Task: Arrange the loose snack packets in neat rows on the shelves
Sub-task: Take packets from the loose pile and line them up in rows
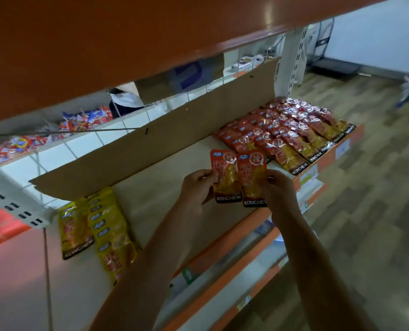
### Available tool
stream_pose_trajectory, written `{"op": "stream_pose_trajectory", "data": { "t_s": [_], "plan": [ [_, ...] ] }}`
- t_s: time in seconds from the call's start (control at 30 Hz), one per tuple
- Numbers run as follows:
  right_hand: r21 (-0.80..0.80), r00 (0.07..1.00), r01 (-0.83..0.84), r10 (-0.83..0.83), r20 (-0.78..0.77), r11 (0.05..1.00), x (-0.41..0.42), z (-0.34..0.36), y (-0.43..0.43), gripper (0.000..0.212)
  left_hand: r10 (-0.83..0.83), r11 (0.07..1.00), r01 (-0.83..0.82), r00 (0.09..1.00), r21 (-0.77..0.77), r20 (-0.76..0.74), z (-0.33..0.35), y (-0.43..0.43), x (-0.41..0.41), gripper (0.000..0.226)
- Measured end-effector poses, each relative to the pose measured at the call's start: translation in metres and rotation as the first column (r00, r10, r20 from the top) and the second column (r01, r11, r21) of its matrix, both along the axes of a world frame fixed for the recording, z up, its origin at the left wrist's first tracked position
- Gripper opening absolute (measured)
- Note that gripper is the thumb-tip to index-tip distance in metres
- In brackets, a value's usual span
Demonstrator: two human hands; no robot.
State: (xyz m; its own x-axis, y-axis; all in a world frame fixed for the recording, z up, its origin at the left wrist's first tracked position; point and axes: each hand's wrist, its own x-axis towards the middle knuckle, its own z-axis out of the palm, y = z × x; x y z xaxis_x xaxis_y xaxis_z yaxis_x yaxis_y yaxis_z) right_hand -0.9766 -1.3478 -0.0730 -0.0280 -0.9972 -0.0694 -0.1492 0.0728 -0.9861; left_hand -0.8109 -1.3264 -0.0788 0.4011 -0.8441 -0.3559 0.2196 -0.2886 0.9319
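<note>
Obs: left hand point(195, 187) pinches one red packet point(223, 177) at its edge; right hand point(279, 187) pinches a second red packet point(252, 177). Packets are side by side over the shelf point(155, 192), near the red rows point(289, 130).

We see shelf point(155, 192) w/ cardboard strip point(165, 137) upright along its back, 12 o'clock. Packet rows point(294, 132) lie on it at 2 o'clock, packet pile point(103, 230) at 8. Centre: held packet pair point(239, 180) side by side, left hand point(196, 187) pinching at pair's 9, right hand point(278, 187) at 3. Far packets point(84, 120) behind strip, 10 o'clock.
</note>
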Motion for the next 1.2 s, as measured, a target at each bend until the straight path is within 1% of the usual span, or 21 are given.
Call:
{"op": "stream_pose_trajectory", "data": {
  "t_s": [0.03,0.1,0.3,0.4,0.57,0.63,0.73,0.77,0.83,0.93,1.03,1.1,1.2],
  "plan": [
    [-0.017,1.0,-0.002,0.002,-0.022,1.0,-0.001,-0.001,-0.009,0.009,-0.002,1.0,0.002,1.0,-0.003,0.004,0.0,-0.006,-0.001,0.011],
    [-0.033,0.997,-0.017,0.015,-0.077,0.999,-0.005,-0.005,-0.026,0.009,-0.006,1.0,0.006,1.0,-0.01,0.02,0.0,-0.017,-0.003,0.006],
    [-0.068,0.978,-0.069,0.054,-0.202,0.995,-0.022,-0.011,-0.078,0.01,0.017,1.0,-0.02,0.992,0.019,0.123,-0.003,-0.049,-0.02,0.009],
    [-0.095,0.967,-0.08,0.055,-0.248,0.992,-0.036,-0.008,-0.107,0.008,0.026,0.999,-0.032,0.986,0.035,0.162,-0.002,-0.066,-0.034,0.004],
    [-0.128,0.949,-0.134,0.09,-0.302,0.983,-0.049,-0.006,-0.147,0.008,0.087,0.992,-0.105,0.969,0.068,0.231,-0.008,-0.089,-0.054,0.012],
    [-0.129,0.939,-0.161,0.112,-0.325,0.978,-0.052,-0.007,-0.156,0.016,0.115,0.987,-0.137,0.964,0.079,0.241,-0.013,-0.094,-0.061,0.015],
    [-0.101,0.943,-0.208,0.172,-0.286,0.973,-0.056,-0.008,-0.164,0.043,0.156,0.977,-0.191,0.94,0.09,0.303,-0.018,-0.099,-0.069,0.016],
    [-0.101,0.94,-0.225,0.189,-0.284,0.969,-0.058,-0.009,-0.167,0.048,0.166,0.975,-0.204,0.93,0.086,0.327,-0.02,-0.101,-0.071,0.016],
    [-0.126,0.925,-0.267,0.218,-0.31,0.955,-0.06,-0.01,-0.169,0.053,0.182,0.971,-0.226,0.912,0.08,0.368,-0.022,-0.102,-0.076,0.017],
    [-0.15,0.877,-0.393,0.321,-0.356,0.907,-0.064,-0.007,-0.165,0.053,0.176,0.964,-0.246,0.871,0.099,0.458,-0.025,-0.104,-0.084,0.018],
    [-0.141,0.788,-0.539,0.438,-0.434,0.83,-0.065,-0.005,-0.156,0.055,0.17,0.956,-0.272,0.822,0.113,0.543,-0.03,-0.105,-0.091,0.024],
    [-0.133,0.741,-0.59,0.469,-0.481,0.796,-0.065,-0.006,-0.152,0.054,0.185,0.949,-0.298,0.794,0.104,0.58,-0.033,-0.106,-0.093,0.028],
    [-0.11,0.68,-0.65,0.511,-0.526,0.752,-0.065,-0.01,-0.149,0.051,0.195,0.945,-0.313,0.766,0.09,0.612,-0.035,-0.104,-0.096,0.025]
  ]
}}
